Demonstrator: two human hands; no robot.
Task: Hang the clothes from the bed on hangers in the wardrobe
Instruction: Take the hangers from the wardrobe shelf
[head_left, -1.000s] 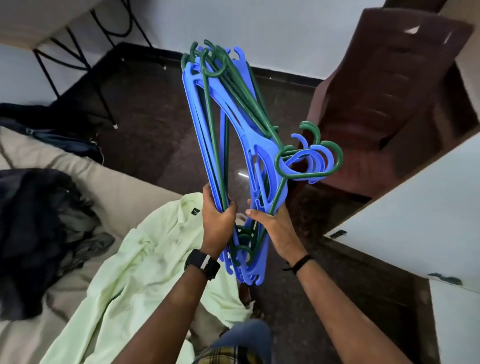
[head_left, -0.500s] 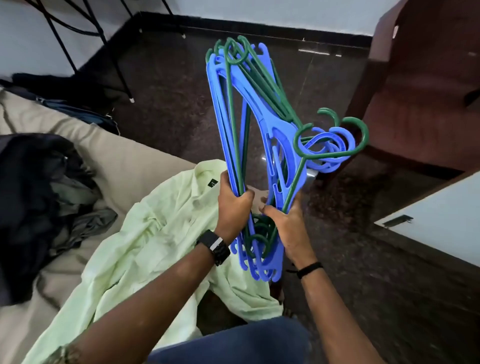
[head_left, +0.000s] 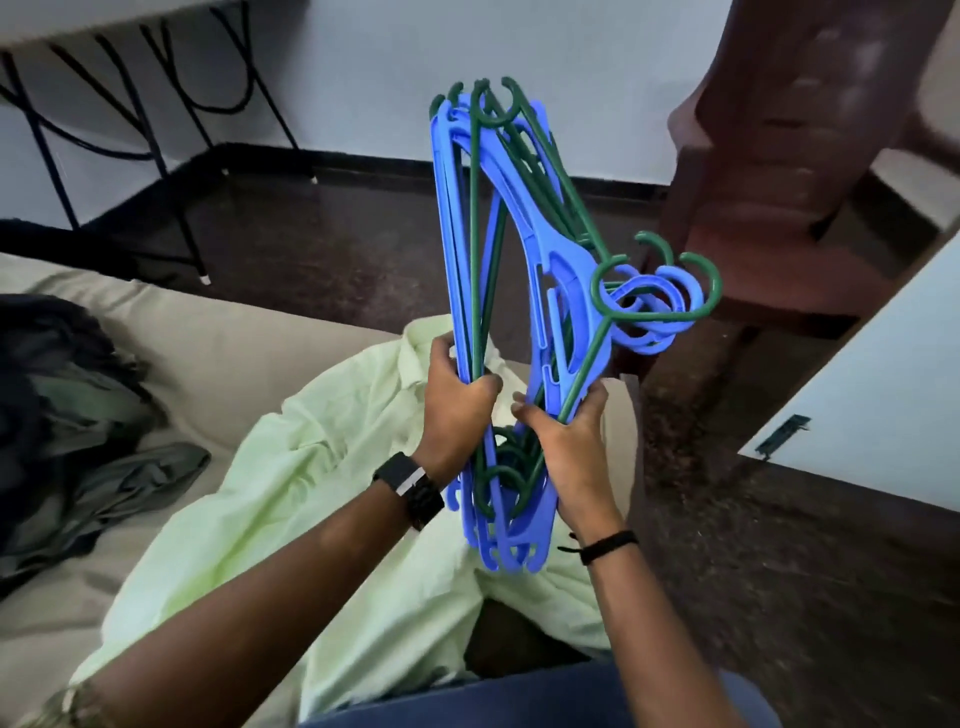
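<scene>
Head view shows little change over the last second: the beige-covered bed fills the near left as before, and the view has mostly tipped up and down while the bundle stays upright between the hands. That suggests the sorting step is not yet finished; no single hanger has come free, and nothing has been hung.

On the bed's near edge lies the pale green cotton shirt, spread flat with its collar toward the far side, just behind the hands. A heap of dark grey and black clothes sits at the far left of the bed, well apart from the shirt.

Right of the bundle stands a dark brown wooden chair, close to the hanger hooks, and a white cupboard panel closes the near right. Open dark floor lies beyond, toward the wall.

The tangled bundle of blue and green plastic hangers stands vertical, hooks pointing right.

The left hand wraps its fingers round the straight bars. The right hand curls round the sloping shoulders lower right. Pulling one hanger rightward risks catching the chair; leftward over the bed looks freer.
</scene>
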